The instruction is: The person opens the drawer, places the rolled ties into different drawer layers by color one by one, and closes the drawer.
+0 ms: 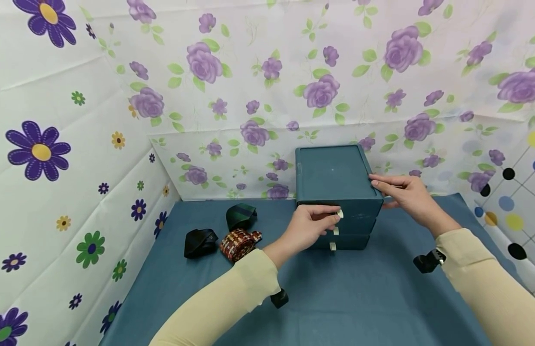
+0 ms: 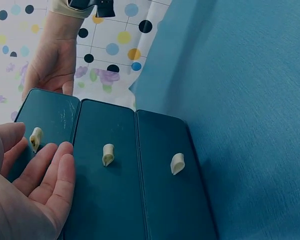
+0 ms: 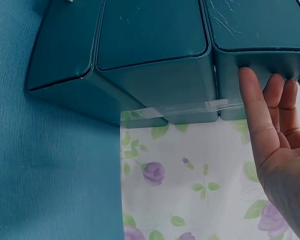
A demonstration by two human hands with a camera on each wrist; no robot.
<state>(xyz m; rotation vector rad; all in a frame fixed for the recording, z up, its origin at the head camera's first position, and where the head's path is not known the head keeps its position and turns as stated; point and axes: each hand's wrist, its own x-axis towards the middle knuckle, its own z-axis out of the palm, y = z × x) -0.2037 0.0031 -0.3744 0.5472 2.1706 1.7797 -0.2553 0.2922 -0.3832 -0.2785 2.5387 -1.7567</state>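
Observation:
A dark teal three-drawer box (image 1: 332, 173) stands at the back right, its drawers closed. Each drawer front carries a small cream pull tab, among them the top tab (image 2: 35, 139), the middle tab (image 2: 108, 154) and the bottom tab (image 2: 178, 163). My left hand (image 1: 308, 226) is at the top drawer, thumb and index fingertips right beside its tab. In the left wrist view the tab shows uncovered next to the fingertips. My right hand (image 1: 407, 197) steadies the box's right side near the top, extended fingers (image 3: 255, 100) touching the side wall.
Left of the box lie three rolled neckties: a black one (image 1: 200, 242), a dark green striped one (image 1: 241, 216) and a brown patterned one (image 1: 239, 244). Blue cloth (image 1: 358, 298) covers the table. Flowered sheets (image 1: 250, 96) hang behind and at the sides.

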